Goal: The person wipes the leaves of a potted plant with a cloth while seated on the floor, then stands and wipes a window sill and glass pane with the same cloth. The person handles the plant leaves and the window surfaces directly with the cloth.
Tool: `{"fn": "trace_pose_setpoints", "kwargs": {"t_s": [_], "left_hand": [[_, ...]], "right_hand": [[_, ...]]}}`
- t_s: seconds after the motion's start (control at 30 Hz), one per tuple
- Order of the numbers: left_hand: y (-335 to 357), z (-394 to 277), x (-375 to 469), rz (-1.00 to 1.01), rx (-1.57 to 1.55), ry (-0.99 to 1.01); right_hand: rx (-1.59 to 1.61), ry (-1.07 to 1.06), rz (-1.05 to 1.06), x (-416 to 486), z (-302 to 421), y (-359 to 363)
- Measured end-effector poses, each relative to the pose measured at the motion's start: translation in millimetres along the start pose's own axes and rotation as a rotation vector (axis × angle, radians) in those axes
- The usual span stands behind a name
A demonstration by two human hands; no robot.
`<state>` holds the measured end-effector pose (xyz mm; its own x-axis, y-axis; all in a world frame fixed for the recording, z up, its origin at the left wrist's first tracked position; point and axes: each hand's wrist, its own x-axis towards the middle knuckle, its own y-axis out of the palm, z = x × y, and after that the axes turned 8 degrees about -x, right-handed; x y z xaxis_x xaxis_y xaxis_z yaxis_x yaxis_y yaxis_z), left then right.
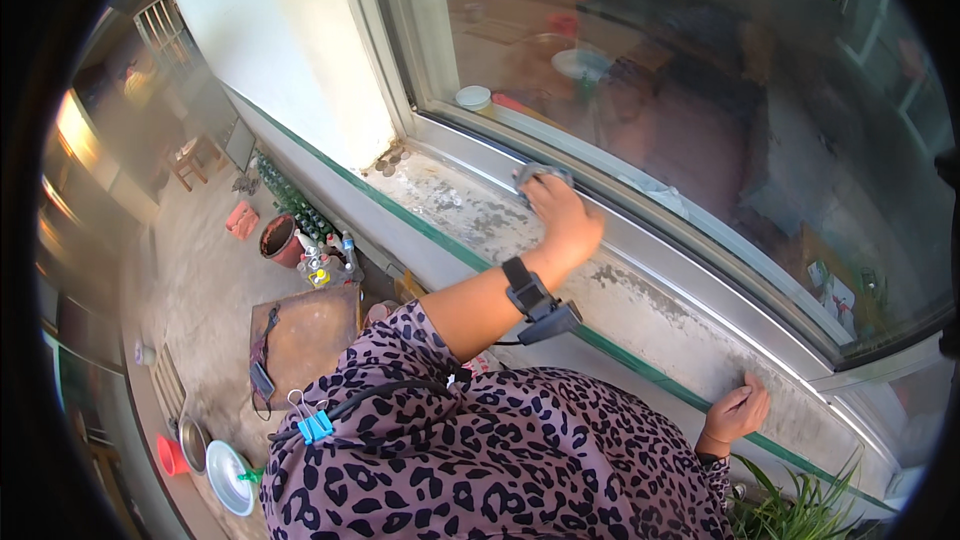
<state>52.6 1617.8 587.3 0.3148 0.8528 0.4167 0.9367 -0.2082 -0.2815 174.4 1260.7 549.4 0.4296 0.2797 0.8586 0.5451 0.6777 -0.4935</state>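
My left hand [564, 219] presses a crumpled grey rag [541, 174] onto the lower metal frame [472, 154] of a large window. The rag is bunched under my fingertips, partly hidden by them. A strap with a black device [541, 307] is around my left wrist. Beneath that forearm runs a stained, pale window sill [499, 229] with a green front edge. Over at the sill's right part, my right hand [739, 409] is loosely curled at the edge, and nothing shows in its fingers.
Window glass [660, 105] rises ahead, beside a white wall [277, 37]. Lower left are a wooden board [307, 345], a plant pot [280, 241], several bottles [326, 259] and basins [229, 476]. A leafy plant [795, 502] stands at lower right. A cable [390, 388] crosses my shirt.
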Motion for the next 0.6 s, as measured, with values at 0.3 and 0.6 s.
{"fn": "trace_pose_setpoints", "kwargs": {"t_s": [0.3, 0.6], "left_hand": [[38, -92, -73, 0.936, 0.065, -0.148], [-84, -28, -16, 1.332, -0.316, -0.15]], "right_hand": [[-0.005, 0.008, -0.001, -1, 0, 2], [-0.061, 0.01, 0.1, 1, -6, -1]]}}
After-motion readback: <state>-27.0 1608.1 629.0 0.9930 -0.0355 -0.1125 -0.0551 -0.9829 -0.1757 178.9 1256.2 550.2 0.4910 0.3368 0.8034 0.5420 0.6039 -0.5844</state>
